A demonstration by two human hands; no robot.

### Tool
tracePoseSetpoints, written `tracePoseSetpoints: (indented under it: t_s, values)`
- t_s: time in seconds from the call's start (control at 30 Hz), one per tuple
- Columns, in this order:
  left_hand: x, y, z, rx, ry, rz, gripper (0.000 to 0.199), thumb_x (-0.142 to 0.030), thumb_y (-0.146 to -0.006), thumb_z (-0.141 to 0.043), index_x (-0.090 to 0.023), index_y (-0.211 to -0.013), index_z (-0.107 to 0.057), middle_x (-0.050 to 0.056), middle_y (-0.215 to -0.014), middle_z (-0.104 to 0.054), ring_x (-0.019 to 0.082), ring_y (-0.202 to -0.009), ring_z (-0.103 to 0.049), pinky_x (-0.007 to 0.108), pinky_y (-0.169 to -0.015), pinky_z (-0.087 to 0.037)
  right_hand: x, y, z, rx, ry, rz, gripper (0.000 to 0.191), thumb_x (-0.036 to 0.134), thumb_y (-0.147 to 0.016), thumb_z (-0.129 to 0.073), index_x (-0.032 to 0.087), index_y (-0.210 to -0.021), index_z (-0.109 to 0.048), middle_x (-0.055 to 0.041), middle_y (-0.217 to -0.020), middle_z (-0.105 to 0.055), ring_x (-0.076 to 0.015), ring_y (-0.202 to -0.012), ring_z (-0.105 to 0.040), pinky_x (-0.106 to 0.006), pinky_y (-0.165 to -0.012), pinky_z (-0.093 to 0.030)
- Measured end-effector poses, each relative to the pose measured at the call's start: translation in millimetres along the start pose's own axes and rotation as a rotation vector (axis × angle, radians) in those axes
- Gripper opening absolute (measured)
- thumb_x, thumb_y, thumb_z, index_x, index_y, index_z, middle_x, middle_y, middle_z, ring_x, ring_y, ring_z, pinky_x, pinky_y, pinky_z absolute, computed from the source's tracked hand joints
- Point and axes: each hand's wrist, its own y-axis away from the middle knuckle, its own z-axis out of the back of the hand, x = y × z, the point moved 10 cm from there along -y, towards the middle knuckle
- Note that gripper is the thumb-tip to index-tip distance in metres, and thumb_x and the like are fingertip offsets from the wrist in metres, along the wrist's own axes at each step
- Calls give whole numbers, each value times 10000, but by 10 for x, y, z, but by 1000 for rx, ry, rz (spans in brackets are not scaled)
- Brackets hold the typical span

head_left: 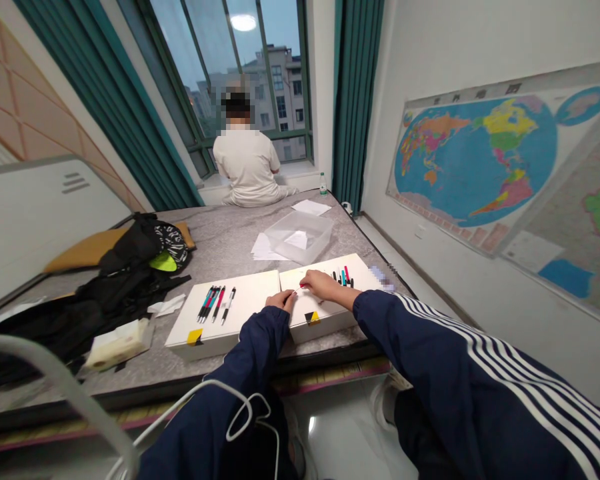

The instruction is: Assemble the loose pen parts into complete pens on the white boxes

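My left hand point(281, 300) and my right hand point(323, 287) meet over the near part of the right white box point(357, 262). Both have their fingers pinched on a thin whitish pen with a red part point(303, 286); the fingers cover most of it. Several assembled pens point(211, 305) with black grips lie side by side on the left white box point(255, 287). To the right of my right hand, pens or pen parts point(347, 275) in black, teal and red rest on the right box, partly hidden by that hand.
Beyond the boxes, a clear plastic bin point(300, 237) stands over white papers point(267, 248). A black backpack point(130, 267) and a tissue pack point(120, 345) lie at left. A person point(245, 163) sits at the far edge, back turned, near a bottle point(323, 183). A white cable point(215, 383) crosses my left sleeve.
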Motion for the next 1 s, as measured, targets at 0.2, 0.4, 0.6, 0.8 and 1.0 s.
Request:
tracePoseSetpoints:
  t_s: [0.2, 0.4, 0.6, 0.8, 1.0]
  values:
    - [37, -20, -72, 13, 54, -93, 363, -384, -836, -571, -198, -1128, -679, 85, -1048, -714, 236, -964, -655, 333, -859, -488, 201, 23, -78, 73, 78, 68, 247, 218, -897, -508, 193, -1057, -694, -118, -1033, -636, -215, -935, -594, -259, -767, -398]
    - [87, -54, -108, 38, 28, -76, 322, -334, -798, -615, -194, -1073, -707, 71, -1022, -722, 244, -958, -652, 337, -868, -489, 331, -6, -128, 13, 38, 88, 219, 200, -879, -538, 134, -1026, -686, -131, -992, -670, -219, -950, -609, -264, -795, -402]
    - [73, -67, -169, 104, -2, -96, 342, -364, -790, -616, -205, -1077, -714, 61, -884, -732, 221, -830, -649, 309, -781, -482, 288, 5, -182, 9, 24, 93, 215, 220, -875, -553, 148, -1029, -685, -122, -994, -686, -226, -937, -624, -273, -787, -408]
    - [202, -73, -155, 107, 125, 43, 386, -392, -726, -669, -164, -1031, -736, 26, -686, -689, 166, -634, -583, 256, -620, -435, 401, -4, -188, 37, 96, 175, 186, 223, -882, -555, 137, -970, -694, -122, -932, -689, -231, -917, -632, -286, -790, -418]
    - [260, -48, -252, 216, 392, 34, 628, -459, -647, -720, -97, -1155, -655, -62, -491, -474, 81, -486, -384, 221, -511, -324, 623, 10, -128, 48, 117, 295, 220, 208, -862, -580, 137, -1050, -669, -123, -979, -685, -221, -912, -641, -278, -772, -432]
